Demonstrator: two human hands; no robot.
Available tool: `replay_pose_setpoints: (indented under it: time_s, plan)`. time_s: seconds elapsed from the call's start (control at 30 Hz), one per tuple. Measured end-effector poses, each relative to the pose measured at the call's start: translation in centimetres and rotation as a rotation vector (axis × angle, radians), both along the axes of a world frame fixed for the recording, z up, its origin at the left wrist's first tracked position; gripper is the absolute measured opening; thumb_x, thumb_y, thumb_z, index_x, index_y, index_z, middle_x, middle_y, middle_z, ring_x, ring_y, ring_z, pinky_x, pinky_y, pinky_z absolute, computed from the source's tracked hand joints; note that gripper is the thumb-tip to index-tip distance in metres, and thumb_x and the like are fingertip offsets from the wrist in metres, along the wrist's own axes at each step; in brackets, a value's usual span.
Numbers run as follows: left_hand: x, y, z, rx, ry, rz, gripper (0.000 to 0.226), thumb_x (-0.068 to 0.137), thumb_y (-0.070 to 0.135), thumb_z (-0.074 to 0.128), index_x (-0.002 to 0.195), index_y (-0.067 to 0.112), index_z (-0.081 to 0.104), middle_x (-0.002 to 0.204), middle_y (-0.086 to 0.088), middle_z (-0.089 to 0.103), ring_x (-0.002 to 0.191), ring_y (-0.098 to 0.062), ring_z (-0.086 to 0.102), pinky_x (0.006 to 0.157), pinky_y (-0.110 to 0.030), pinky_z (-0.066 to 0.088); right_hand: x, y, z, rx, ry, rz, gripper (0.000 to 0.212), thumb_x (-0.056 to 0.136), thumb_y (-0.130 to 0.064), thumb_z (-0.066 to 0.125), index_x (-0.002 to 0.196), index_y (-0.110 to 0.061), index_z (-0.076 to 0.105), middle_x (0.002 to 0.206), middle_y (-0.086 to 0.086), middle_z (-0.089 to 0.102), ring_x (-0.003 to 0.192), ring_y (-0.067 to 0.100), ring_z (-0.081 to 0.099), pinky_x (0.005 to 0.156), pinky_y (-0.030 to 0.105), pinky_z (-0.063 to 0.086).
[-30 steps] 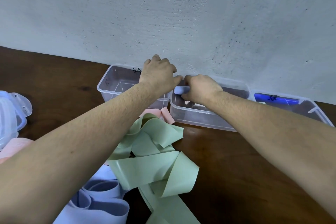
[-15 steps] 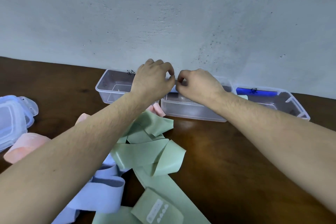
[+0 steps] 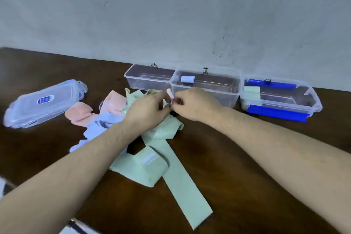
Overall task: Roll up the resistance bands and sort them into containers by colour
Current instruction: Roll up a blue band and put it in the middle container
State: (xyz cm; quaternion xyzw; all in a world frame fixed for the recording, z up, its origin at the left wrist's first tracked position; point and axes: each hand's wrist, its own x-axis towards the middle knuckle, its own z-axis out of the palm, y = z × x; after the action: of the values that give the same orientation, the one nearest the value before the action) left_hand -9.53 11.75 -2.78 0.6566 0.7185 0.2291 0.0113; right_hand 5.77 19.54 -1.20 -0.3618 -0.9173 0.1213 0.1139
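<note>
Three clear containers stand in a row by the wall: the left container (image 3: 133, 79), the middle container (image 3: 235, 93) with one rolled pale blue band (image 3: 187, 79) inside, and the right container (image 3: 315, 100) with a rolled green band (image 3: 251, 92). My left hand (image 3: 147, 112) and my right hand (image 3: 195, 104) meet in front of the middle container, fingers pinching the end of a pink band (image 3: 170, 94). Under my hands lies a heap of loose bands: green (image 3: 182, 176), pink (image 3: 114, 103) and pale blue (image 3: 98, 129).
A stack of clear lids (image 3: 41, 102) lies at the left on the brown table (image 3: 256, 167). Blue clip flaps (image 3: 277, 113) hang on the right container. A white object with a dark edge (image 3: 79, 228) shows at the bottom. The grey wall rises right behind the containers.
Both hands came back from over the middle container, leaving the rolled pale blue band inside. They now pinch the end of a pink band in front of it. The view has pulled back.
</note>
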Motion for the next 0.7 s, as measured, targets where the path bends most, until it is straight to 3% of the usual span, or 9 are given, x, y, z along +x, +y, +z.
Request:
replay_pose_setpoints:
  time_s: [0.1, 0.27, 0.37, 0.47, 0.57, 0.63, 0.7]
  plan:
    - [-0.9, -3.6, -1.4, -0.003, 0.062, 0.052, 0.016, 0.087, 0.032, 0.064, 0.100, 0.022, 0.064, 0.085, 0.007, 0.057, 0.083, -0.021, 0.055, 0.070, -0.035, 0.045, -0.4, -1.7, -1.0, 0.006, -0.019, 0.087, 0.044, 0.100, -0.043, 0.048, 0.064, -0.018, 0.049, 0.069, -0.004, 0.042, 0.072, 0.027, 0.054, 0.061, 0.033, 0.034]
    - [-2.8, -9.3, -3.1, 0.025, 0.215, 0.259, 0.038, 0.074, 0.048, 0.067, 0.096, 0.018, 0.063, 0.097, -0.001, 0.059, 0.089, -0.029, 0.053, 0.074, -0.038, 0.042, -1.9, -4.3, -2.8, -0.042, -0.027, 0.214, 0.049, 0.100, -0.042, 0.049, 0.059, -0.016, 0.043, 0.062, 0.003, 0.050, 0.065, 0.025, 0.050, 0.051, 0.033, 0.026]
    - [-4.0, -11.2, -3.3, -0.051, 0.257, 0.335, 0.048, 0.069, 0.046, 0.082, 0.100, 0.016, 0.062, 0.105, -0.004, 0.058, 0.098, -0.031, 0.054, 0.078, -0.041, 0.041, -3.0, -5.3, -3.1, -0.044, -0.006, 0.237, 0.047, 0.098, -0.040, 0.051, 0.060, -0.014, 0.044, 0.062, 0.008, 0.052, 0.066, 0.029, 0.054, 0.055, 0.036, 0.036]
    - [-5.6, -11.9, -3.6, -0.119, 0.317, 0.339, 0.044, 0.072, 0.052, 0.072, 0.094, 0.015, 0.066, 0.098, -0.004, 0.059, 0.095, -0.034, 0.056, 0.075, -0.041, 0.043, -4.3, -5.7, -3.0, -0.039, -0.021, 0.237, 0.045, 0.098, -0.041, 0.051, 0.061, -0.014, 0.048, 0.065, 0.009, 0.057, 0.066, 0.027, 0.055, 0.059, 0.036, 0.043]
    - [-6.9, -11.7, -3.7, -0.044, 0.238, 0.229, 0.041, 0.073, 0.055, 0.048, 0.074, 0.018, 0.067, 0.081, 0.000, 0.059, 0.081, -0.032, 0.057, 0.069, -0.037, 0.044, -5.2, -5.8, -2.8, -0.048, -0.042, 0.224, 0.045, 0.098, -0.043, 0.052, 0.063, -0.014, 0.051, 0.065, 0.005, 0.056, 0.065, 0.023, 0.053, 0.060, 0.035, 0.041]
    - [-7.4, -11.2, -3.0, 0.009, 0.120, 0.182, 0.032, 0.077, 0.050, 0.050, 0.073, 0.021, 0.064, 0.076, 0.005, 0.056, 0.079, -0.025, 0.052, 0.070, -0.037, 0.044, -5.7, -6.0, -2.7, -0.061, -0.022, 0.200, 0.037, 0.096, -0.044, 0.054, 0.073, -0.016, 0.059, 0.069, 0.001, 0.058, 0.069, 0.021, 0.054, 0.062, 0.034, 0.042]
    - [-7.0, -10.7, -1.9, 0.030, -0.067, 0.158, 0.019, 0.084, 0.043, 0.062, 0.078, 0.025, 0.061, 0.072, 0.007, 0.057, 0.075, -0.020, 0.051, 0.069, -0.036, 0.044, -5.9, -6.2, -2.8, -0.145, 0.051, 0.174, 0.016, 0.094, -0.040, 0.059, 0.093, -0.025, 0.064, 0.083, -0.005, 0.064, 0.074, 0.012, 0.057, 0.065, 0.032, 0.045]
